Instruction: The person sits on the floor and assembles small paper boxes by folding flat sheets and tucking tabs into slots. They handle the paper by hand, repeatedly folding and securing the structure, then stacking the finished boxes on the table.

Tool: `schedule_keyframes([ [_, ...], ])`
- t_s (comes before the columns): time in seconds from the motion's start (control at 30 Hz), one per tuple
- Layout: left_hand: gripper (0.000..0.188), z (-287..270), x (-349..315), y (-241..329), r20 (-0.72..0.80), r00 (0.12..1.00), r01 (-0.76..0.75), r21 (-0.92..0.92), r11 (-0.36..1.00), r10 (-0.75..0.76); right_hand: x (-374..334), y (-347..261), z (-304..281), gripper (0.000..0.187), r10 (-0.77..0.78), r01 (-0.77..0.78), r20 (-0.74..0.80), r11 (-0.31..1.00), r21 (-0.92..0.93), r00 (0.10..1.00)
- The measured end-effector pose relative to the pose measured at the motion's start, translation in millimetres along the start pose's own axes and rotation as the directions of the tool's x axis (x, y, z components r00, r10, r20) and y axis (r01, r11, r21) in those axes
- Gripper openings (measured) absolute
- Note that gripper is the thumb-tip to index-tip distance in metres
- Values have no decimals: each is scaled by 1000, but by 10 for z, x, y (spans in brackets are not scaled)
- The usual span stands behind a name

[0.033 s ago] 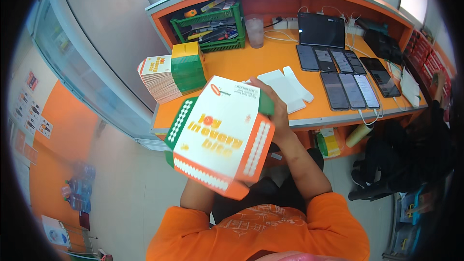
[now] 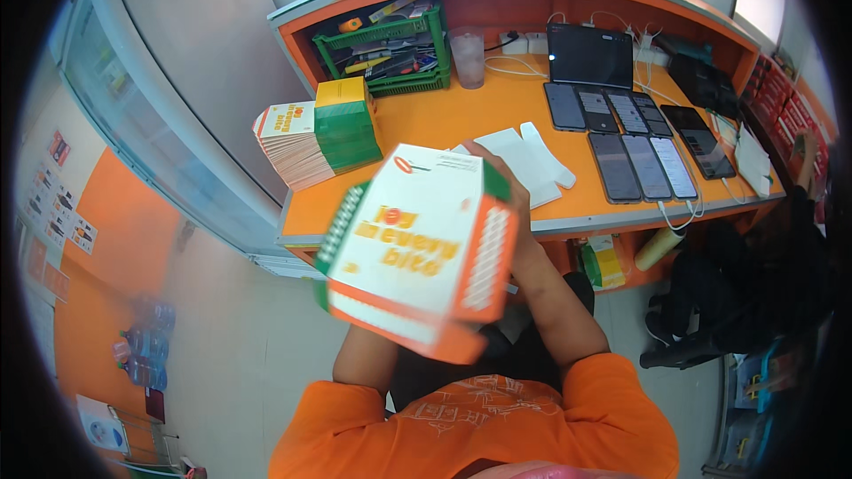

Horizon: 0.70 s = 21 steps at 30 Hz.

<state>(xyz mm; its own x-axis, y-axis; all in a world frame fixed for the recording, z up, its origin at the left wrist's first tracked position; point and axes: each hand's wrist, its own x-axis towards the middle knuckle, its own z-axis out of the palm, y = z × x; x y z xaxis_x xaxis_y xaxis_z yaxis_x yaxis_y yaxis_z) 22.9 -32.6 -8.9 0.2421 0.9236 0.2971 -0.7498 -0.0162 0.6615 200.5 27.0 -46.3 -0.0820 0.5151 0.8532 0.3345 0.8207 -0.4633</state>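
A partly folded food carton [image 2: 404,253], white with orange and green flaps, is held tilted in front of my chest, slightly blurred. My right hand [image 2: 499,173] grips its upper right corner, fingers closed at the edge. My left forearm [image 2: 364,359] runs up beneath the carton, which hides my left hand and its fingers. On the desk just beyond my right hand lies a flat white carton blank [image 2: 524,160]. To the left, a stack of flat cartons [image 2: 293,146] leans beside a green and yellow stack [image 2: 348,124].
Several phones [image 2: 630,160] with charging cables lie on the orange desk [image 2: 417,115], near a dark tablet [image 2: 590,55]. A green basket of stationery [image 2: 390,44] and a clear plastic cup [image 2: 468,58] stand at the back. Another person in dark clothes [image 2: 745,275] is at the right.
The carton has shifted slightly right and tilted a little, and my right hand has moved with it. The things on the desk stay in place.
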Motion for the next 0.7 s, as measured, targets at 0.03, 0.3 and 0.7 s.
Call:
schedule_keyframes([
  [0.03,45,-89,-4,-107,27,998,-63,177,982,59,-34,21,62,63,69,-68,-34,997,28,997],
  [0.3,36,-127,128,-328,-223,919,-206,430,879,324,-13,-403,98,67,-28,85,118,854,-512,993],
  [0.7,22,-234,332,-37,-226,907,-174,568,804,356,52,-348,118,28,-17,13,-43,996,-83,999],
])
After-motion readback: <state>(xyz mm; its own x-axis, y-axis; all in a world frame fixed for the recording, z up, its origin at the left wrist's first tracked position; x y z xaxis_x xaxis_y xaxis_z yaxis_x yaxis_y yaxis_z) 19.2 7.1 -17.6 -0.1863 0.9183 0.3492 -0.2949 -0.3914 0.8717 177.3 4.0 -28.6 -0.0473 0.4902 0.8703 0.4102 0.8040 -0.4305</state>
